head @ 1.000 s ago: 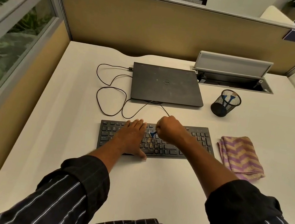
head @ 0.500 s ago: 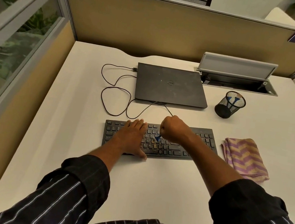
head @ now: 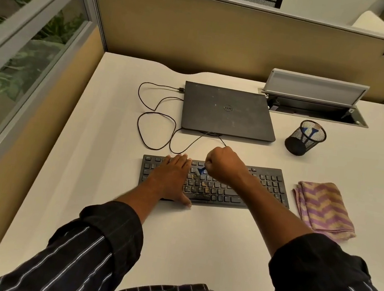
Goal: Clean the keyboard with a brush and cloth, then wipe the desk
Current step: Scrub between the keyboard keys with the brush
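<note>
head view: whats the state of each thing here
keyboard: dirty, crumbs on middle keys
brush: gripped in right hand, tip on keys
left hand: flat on keyboard
cloth: folded, unheld
laptop: shut, plugged in
hatch: lid up
cup: upright

We get soft, even light across the desk, faint shadows under things on it, partition beyond it bowed, plants left of it blurred.
</note>
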Tool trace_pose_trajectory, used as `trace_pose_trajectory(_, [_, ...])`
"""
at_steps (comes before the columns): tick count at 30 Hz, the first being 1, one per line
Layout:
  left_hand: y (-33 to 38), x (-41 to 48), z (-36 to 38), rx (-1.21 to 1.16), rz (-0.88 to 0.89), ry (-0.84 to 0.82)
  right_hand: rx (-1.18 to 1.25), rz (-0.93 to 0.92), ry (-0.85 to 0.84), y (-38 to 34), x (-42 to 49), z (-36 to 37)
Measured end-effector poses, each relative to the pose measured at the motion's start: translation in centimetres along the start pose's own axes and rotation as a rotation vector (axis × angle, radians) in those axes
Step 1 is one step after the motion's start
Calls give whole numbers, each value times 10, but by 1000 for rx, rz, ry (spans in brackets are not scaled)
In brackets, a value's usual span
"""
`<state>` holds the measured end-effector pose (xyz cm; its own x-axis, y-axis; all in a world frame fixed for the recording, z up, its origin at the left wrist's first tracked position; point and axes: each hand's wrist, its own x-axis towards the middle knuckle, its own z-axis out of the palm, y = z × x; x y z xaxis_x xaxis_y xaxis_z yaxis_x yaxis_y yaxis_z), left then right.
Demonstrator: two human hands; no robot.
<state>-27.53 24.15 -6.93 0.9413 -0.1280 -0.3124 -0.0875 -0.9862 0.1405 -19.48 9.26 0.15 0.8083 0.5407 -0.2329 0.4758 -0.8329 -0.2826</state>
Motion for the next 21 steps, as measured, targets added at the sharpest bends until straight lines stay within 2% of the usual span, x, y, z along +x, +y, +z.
trace_pose_trajectory(7, [0, -1, 0, 8, 2, -1, -38, 9, -64, -2, -3, 3])
trace_pose_trajectory(12, [-1, -1, 0, 5, 0, 0, 54, -7, 13, -8, 1, -1])
trace_pose_trajectory(17, [-1, -3, -1, -2, 3, 3, -1, -5, -73, -13, -5, 7])
trace_pose_trajectory(21, [-3, -4, -1, -14, 7, 7, 24, -6, -32, -14, -1, 1])
